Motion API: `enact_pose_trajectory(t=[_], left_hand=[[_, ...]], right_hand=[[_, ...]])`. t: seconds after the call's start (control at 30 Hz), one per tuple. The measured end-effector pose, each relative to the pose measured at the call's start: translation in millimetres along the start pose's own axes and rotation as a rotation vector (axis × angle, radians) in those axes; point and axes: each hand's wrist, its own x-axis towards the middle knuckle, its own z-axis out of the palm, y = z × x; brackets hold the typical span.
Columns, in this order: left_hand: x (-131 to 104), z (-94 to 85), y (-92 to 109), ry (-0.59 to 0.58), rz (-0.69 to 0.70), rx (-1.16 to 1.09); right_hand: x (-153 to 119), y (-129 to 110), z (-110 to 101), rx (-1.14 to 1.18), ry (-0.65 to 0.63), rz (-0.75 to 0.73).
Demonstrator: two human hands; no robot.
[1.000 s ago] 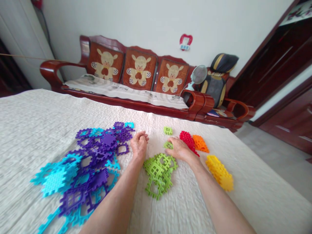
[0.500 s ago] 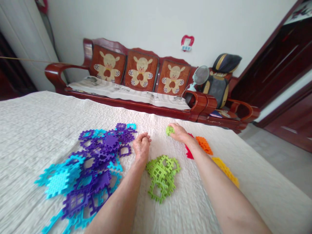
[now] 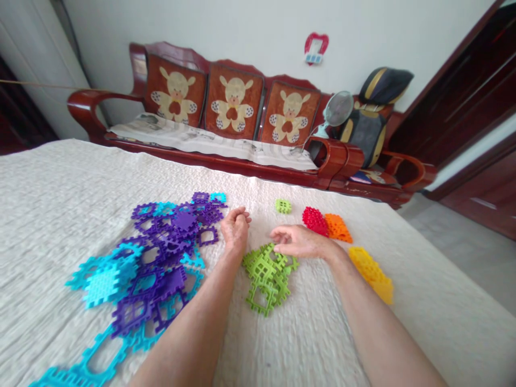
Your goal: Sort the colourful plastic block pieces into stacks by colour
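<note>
My right hand [image 3: 297, 241] is open, fingers and thumb apart, over the upper right of a pile of green interlocking plastic tiles [image 3: 262, 273]. Nothing shows in its grip; whether the fingertips touch the pile I cannot tell. A single green tile [image 3: 282, 206] lies apart on the cloth beyond that hand. Between the green pile and a large heap of purple tiles [image 3: 185, 220], my left hand [image 3: 236, 228] rests with its fingers curled in, and no tile is visible in it. Light-blue tiles [image 3: 102, 285] are mixed into the purple heap and spread along its left and near sides.
Red tiles [image 3: 315, 221], orange tiles [image 3: 337, 228] and yellow tiles [image 3: 371, 273] lie stacked by colour to the right. A whitish quilted cloth [image 3: 92, 193] covers the surface. Behind its far edge stands a wooden sofa [image 3: 226, 165] with bear-patterned cushions and a small fan [image 3: 338, 107].
My right hand has let go of the small green tile, leaving it on the cloth, and has come back toward me over the green pile. My left hand stays curled in place.
</note>
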Motion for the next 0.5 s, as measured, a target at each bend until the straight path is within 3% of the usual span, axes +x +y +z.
enact_pose_trajectory(t=[0.2, 0.37, 0.5], left_hand=[[-1, -0.7, 0, -0.012, 0.018, 0.024], [-2, 0.3, 2, -0.005, 0.009, 0.025], [-3, 1.0, 4, -0.003, -0.007, 0.029]], right_hand=[[5, -10, 10, -0.239, 0.05, -0.046], [6, -11, 7, -0.192, 0.087, -0.048], [10, -1, 0, -0.191, 0.286, -0.031]])
